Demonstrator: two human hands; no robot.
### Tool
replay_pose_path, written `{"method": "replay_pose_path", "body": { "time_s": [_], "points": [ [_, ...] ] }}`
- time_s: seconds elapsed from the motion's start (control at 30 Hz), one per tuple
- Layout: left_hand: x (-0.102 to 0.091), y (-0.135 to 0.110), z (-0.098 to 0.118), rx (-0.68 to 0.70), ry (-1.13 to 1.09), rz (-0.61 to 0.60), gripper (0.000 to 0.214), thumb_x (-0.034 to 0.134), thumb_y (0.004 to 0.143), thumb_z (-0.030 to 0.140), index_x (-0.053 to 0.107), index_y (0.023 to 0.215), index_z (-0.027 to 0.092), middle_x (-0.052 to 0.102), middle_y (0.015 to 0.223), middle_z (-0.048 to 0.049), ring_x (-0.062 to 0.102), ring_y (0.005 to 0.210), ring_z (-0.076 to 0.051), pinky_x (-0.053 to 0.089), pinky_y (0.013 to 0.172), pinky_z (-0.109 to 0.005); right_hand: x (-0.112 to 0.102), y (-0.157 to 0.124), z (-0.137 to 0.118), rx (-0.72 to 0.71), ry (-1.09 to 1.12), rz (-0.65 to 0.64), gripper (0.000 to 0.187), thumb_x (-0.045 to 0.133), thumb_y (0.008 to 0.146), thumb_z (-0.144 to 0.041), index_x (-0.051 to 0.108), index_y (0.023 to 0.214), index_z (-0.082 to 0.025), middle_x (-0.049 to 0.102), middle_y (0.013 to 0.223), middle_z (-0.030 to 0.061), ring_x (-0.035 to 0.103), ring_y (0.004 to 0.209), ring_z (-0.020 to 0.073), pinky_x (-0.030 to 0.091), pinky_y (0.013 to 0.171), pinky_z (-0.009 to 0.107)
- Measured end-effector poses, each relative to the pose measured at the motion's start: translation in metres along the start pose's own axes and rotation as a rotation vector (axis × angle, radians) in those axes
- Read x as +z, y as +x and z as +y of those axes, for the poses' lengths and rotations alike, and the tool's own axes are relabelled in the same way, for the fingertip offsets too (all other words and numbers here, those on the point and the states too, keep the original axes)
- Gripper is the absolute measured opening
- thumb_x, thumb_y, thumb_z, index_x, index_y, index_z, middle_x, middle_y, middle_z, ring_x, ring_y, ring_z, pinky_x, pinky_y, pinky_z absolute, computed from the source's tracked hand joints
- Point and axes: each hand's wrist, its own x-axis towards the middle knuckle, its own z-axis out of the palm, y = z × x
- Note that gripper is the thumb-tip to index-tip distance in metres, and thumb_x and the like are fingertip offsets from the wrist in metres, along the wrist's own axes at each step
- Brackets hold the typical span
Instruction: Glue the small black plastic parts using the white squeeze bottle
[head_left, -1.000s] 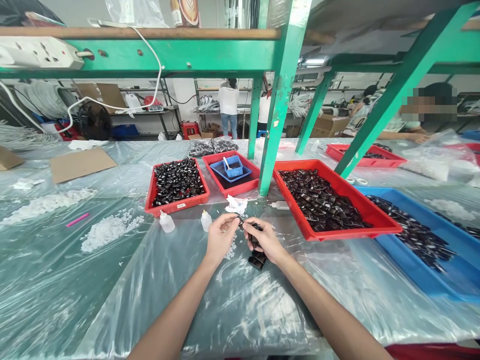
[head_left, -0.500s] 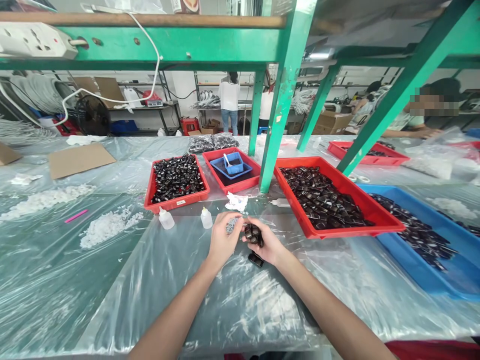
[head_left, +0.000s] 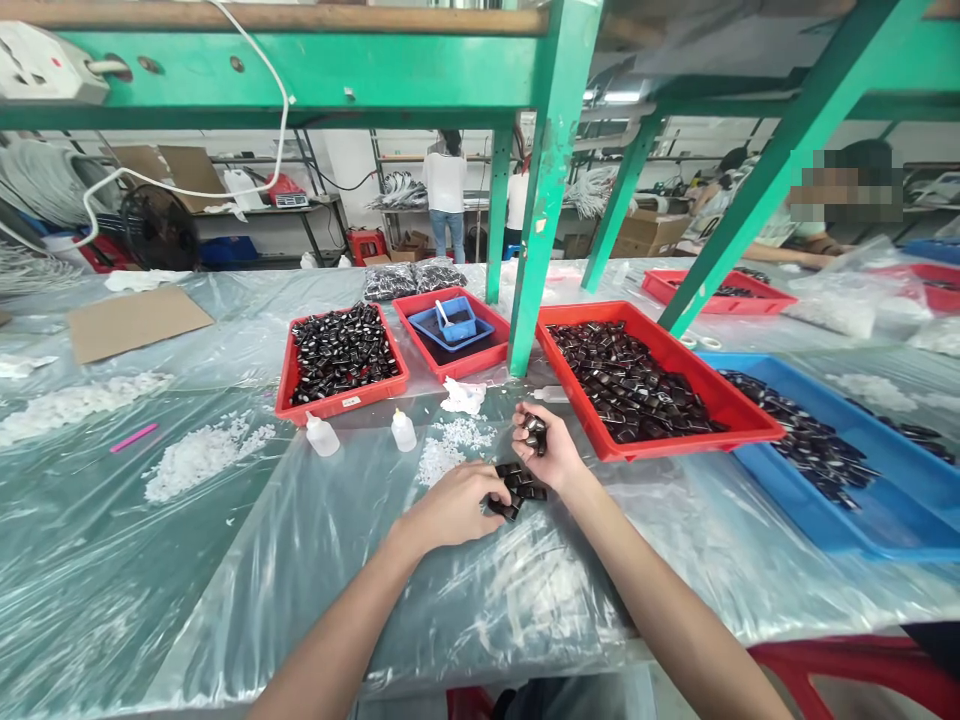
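My right hand [head_left: 556, 452] is closed around several small, shiny black pieces [head_left: 534, 432], held just above the table. Lower and to its left, my left hand [head_left: 459, 505] has its thumb and fingers curled around a black piece at the edge of a small pile of black pieces [head_left: 517, 488]. Its fingertips are partly hidden by the pieces. Small white plastic bits [head_left: 454, 447] lie scattered beyond my left hand. A crumpled white tissue [head_left: 463, 396] sits behind them.
Red trays of black pieces stand at left [head_left: 282, 395] and right [head_left: 750, 433], beside a blue tray [head_left: 840, 535]. Another red tray [head_left: 457, 368] holds small blue trays. Two squeeze bottles [head_left: 322, 437] stand nearby. A green post [head_left: 536, 230] rises behind my hands. A person [head_left: 810, 225] sits across the table.
My hands, close together before, have moved apart. The left came down to the pile of black pieces; the right shifted up and right with pieces in it. The white bits now show more fully.
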Motion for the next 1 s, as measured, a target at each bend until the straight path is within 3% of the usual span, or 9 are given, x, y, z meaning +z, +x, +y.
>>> {"method": "replay_pose_path", "body": {
  "time_s": [0.13,0.23,0.37,0.5,0.63,0.77,0.83,0.9,1.0],
  "points": [
    [0.005,0.001,0.002,-0.01,0.139,0.004,0.014,0.066,0.084,0.017,0.076,0.092,0.021,0.073,0.1,-0.0054,0.064,0.099,-0.026,0.046,0.091,-0.038,0.0,0.0,0.002,0.012,-0.02,0.035,0.011,0.067,0.082,-0.018,0.056,0.083,-0.018,0.055,0.06,-0.0057,0.049,0.042,0.0063,0.039,0.036,0.016],
    [0.005,0.002,0.001,-0.013,0.122,0.071,0.011,0.064,0.087,0.02,0.074,0.091,0.021,0.073,0.096,-0.0056,0.066,0.097,-0.026,0.048,0.09,-0.038,0.001,-0.002,0.001,0.046,-0.043,0.048,0.011,0.069,0.082,-0.02,0.058,0.083,-0.018,0.054,0.059,-0.0064,0.048,0.042,0.0057,0.046,0.041,0.016],
    [-0.003,0.001,-0.007,-0.08,-0.056,0.317,0.02,0.053,0.096,0.023,0.07,0.107,0.023,0.075,0.102,-0.0046,0.069,0.091,-0.022,0.05,0.083,-0.033,0.005,-0.005,0.002,0.06,-0.141,-0.026,0.018,0.076,0.076,-0.02,0.059,0.083,-0.019,0.054,0.06,-0.0072,0.044,0.04,0.0039,0.037,0.034,0.013],
    [-0.012,0.0,-0.018,-0.086,-0.127,0.523,0.03,0.041,0.103,0.027,0.063,0.122,0.024,0.072,0.119,-0.0068,0.068,0.103,-0.022,0.049,0.09,-0.034,0.008,-0.01,0.012,-0.015,-0.471,-0.148,0.029,0.082,0.072,-0.034,0.06,0.084,-0.019,0.056,0.063,-0.0068,0.042,0.036,0.0041,0.027,0.028,0.015],
    [-0.01,0.0,-0.026,-0.152,-0.14,0.529,0.027,0.043,0.102,0.03,0.058,0.124,0.024,0.073,0.107,-0.0053,0.069,0.089,-0.021,0.05,0.078,-0.033,0.01,-0.016,0.022,-0.161,-0.872,-0.188,0.037,0.078,0.075,-0.046,0.065,0.098,-0.02,0.054,0.056,-0.0078,0.043,0.033,0.0073,0.032,0.029,0.018],
    [-0.006,0.001,-0.032,-0.144,-0.131,0.523,0.023,0.045,0.102,0.031,0.058,0.119,0.025,0.072,0.106,-0.0036,0.068,0.089,-0.019,0.049,0.076,-0.031,0.007,-0.015,0.027,-0.295,-1.199,-0.195,0.034,0.07,0.081,-0.047,0.065,0.1,-0.02,0.048,0.047,-0.009,0.045,0.032,0.0101,0.038,0.031,0.02],
    [-0.005,0.002,-0.035,-0.191,-0.095,0.563,0.025,0.051,0.099,0.031,0.057,0.123,0.024,0.072,0.098,-0.0026,0.067,0.087,-0.02,0.049,0.077,-0.032,0.004,-0.011,0.027,-0.374,-1.24,-0.148,0.031,0.068,0.082,-0.046,0.065,0.098,-0.02,0.05,0.049,-0.0082,0.045,0.032,0.01,0.038,0.032,0.02],
    [-0.004,0.003,-0.037,-0.24,-0.006,0.564,0.02,0.058,0.096,0.028,0.062,0.115,0.023,0.07,0.09,-0.0024,0.066,0.086,-0.021,0.05,0.079,-0.033,0.0,-0.007,0.025,-0.453,-1.227,-0.074,0.029,0.068,0.082,-0.046,0.065,0.095,-0.02,0.05,0.049,-0.0074,0.044,0.033,0.01,0.036,0.032,0.021],
    [-0.001,0.003,-0.038,-0.259,0.173,0.43,0.006,0.064,0.09,0.022,0.069,0.088,0.022,0.07,0.089,-0.0048,0.065,0.09,-0.023,0.05,0.084,-0.035,-0.003,-0.001,0.02,-0.487,-1.141,0.022,0.03,0.07,0.079,-0.047,0.064,0.092,-0.022,0.049,0.048,-0.0075,0.045,0.033,0.0113,0.033,0.03,0.021]
  ]
}}
